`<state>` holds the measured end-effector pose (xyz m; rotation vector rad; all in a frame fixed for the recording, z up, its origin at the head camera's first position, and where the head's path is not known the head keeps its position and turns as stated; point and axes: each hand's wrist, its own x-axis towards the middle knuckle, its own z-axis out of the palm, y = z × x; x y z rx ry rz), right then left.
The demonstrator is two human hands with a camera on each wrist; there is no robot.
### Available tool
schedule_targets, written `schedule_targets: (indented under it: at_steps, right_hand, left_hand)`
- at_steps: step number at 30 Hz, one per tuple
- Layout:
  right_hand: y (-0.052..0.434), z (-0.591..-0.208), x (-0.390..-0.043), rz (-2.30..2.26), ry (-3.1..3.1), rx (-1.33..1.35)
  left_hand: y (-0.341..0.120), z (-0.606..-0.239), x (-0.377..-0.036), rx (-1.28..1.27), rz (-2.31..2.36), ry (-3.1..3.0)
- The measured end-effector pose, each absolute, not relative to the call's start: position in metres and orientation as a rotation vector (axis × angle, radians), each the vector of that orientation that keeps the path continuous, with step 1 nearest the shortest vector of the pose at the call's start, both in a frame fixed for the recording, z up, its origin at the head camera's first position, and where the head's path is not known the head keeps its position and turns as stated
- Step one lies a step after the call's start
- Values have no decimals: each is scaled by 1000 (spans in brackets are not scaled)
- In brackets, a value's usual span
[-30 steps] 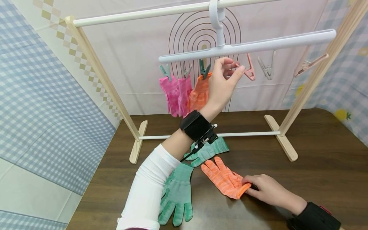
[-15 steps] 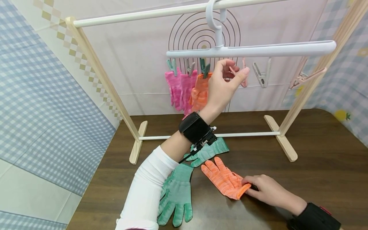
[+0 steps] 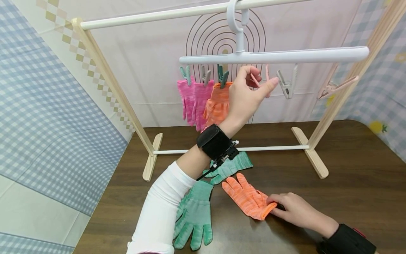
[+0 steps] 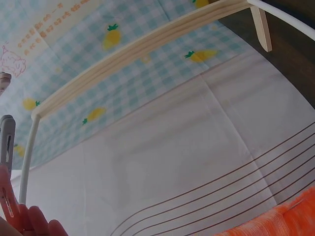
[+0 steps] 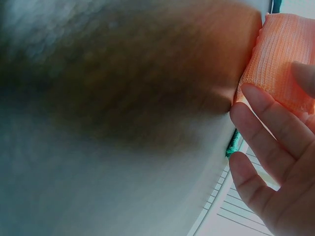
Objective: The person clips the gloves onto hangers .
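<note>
My left hand [image 3: 261, 80] is raised under the white clip hanger [image 3: 285, 55] and pinches a pink clip [image 3: 266, 72] between thumb and fingers. In the left wrist view the fingertips [image 4: 37, 222] and that pink clip [image 4: 8, 206] show at the lower left. On the table my right hand [image 3: 290, 209] pinches the cuff of a flat orange glove [image 3: 245, 195]; the right wrist view shows the fingers [image 5: 263, 147] on the orange glove [image 5: 288, 61]. Two pink gloves [image 3: 193, 102] and one orange glove [image 3: 217, 106] hang from clips left of my hand.
The hanger hooks over the white top bar [image 3: 152, 16] of a wooden rack [image 3: 111, 84] standing on the dark table [image 3: 349, 183]. A grey clip [image 3: 287, 84] and another pink clip [image 3: 336, 86] hang free to the right. Two green gloves [image 3: 195, 211] [image 3: 233, 165] lie under my left forearm.
The hanger was tilted a second ago and now hangs level; the hung gloves swayed with it. My left hand stayed at the pink clip. The right hand has not moved.
</note>
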<state>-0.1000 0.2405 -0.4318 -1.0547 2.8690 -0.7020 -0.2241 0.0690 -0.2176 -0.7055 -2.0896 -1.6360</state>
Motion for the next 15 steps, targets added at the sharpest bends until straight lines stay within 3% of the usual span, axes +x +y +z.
schedule_targets:
  at_steps: [15]
  right_hand:
    - [240, -432, -100, -701, 2868, -1041]
  left_hand:
    - [63, -219, -224, -633, -1569, -2110]
